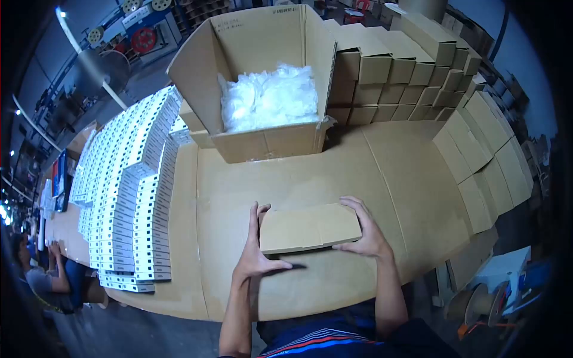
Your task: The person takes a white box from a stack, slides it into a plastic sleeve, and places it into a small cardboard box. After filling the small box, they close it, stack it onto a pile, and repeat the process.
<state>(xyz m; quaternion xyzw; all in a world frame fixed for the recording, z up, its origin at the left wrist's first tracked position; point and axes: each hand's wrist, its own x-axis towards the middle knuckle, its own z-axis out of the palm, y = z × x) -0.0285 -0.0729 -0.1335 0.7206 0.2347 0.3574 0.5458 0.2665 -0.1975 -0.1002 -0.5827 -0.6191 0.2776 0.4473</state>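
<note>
A small closed brown cardboard box [310, 228] lies lengthwise between my two hands, above the cardboard-covered table [239, 185]. My right hand [369, 232] grips its right end, fingers at the far corner and thumb along the near edge. At the left end, my left hand [258, 250] is spread beside the box. Its fingers point away from me along that side, and its thumb stretches out below the near edge, apart from the box. A dark shadow shows under the box's front edge. Whether the left palm presses on the box is hard to see.
A large open carton [268, 143] with clear plastic bags [271, 95] stands at the back. White boxes [128, 197] are stacked on the left, brown boxes [394, 71] at back right, more brown boxes [477, 143] at the right edge. Another person [54, 274] sits far left.
</note>
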